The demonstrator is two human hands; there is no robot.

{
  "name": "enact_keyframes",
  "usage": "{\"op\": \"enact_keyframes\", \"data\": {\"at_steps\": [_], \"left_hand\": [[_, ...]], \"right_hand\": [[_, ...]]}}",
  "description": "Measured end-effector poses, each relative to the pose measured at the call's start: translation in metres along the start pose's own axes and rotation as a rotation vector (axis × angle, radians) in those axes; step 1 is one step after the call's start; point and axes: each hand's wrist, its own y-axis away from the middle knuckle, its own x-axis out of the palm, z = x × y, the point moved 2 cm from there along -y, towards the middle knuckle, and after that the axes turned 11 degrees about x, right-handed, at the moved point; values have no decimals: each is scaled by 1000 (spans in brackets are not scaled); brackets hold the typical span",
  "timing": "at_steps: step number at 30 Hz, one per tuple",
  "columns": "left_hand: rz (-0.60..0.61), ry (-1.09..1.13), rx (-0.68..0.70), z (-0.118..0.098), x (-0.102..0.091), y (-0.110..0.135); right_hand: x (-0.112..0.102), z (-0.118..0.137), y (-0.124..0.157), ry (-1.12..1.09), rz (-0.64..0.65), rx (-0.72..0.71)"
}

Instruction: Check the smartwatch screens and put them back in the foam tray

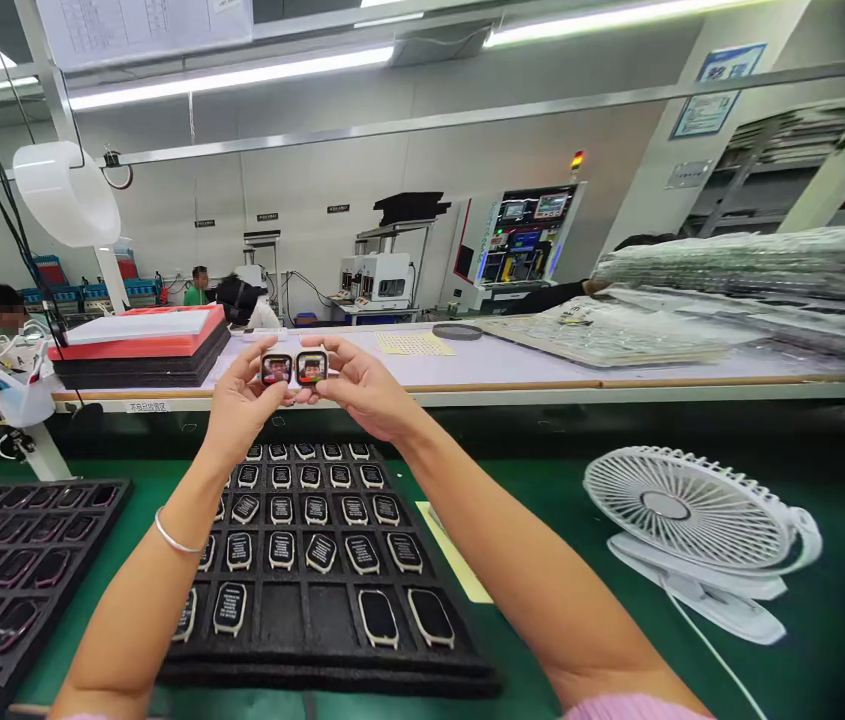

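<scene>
My left hand (246,390) pinches a smartwatch (276,370) with a lit, coloured screen. Right beside it, a second lit smartwatch (311,368) is gripped between the thumb and fingers of my right hand (354,385). Both are held side by side, screens toward me, above the far end of a black foam tray (332,668). Rows of strapless smartwatches fill the tray; most show white text, while two in the near row, such as this dark-screened smartwatch (378,617), look blank. Two slots in that near row hold nothing.
At left lies another black tray (103,545) of dark watch-shaped pieces. A white fan (692,510) stands at right on the green mat. The shelf ahead carries red and black foam sheets (144,335) and stacked plastic trays (752,265). People sit beyond, and a co-worker's arm (549,297) reaches in.
</scene>
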Motion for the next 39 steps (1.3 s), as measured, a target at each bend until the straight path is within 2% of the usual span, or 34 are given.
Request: {"op": "enact_keyframes", "data": {"at_steps": [7, 12, 17, 27, 39], "left_hand": [[-10, -18, -230, 26, -8, 78], [-56, -9, -348, 41, -14, 112], [-88, -34, -384, 45, -15, 117], [-51, -25, -384, 41, -14, 119], [-77, -5, -422, 42, -12, 120]], "right_hand": [[9, -68, 51, -146, -74, 172], [12, -103, 71, -174, -81, 257], [13, -114, 76, -184, -77, 286], [9, -115, 77, -188, -92, 285], [9, -117, 77, -155, -101, 272]]}}
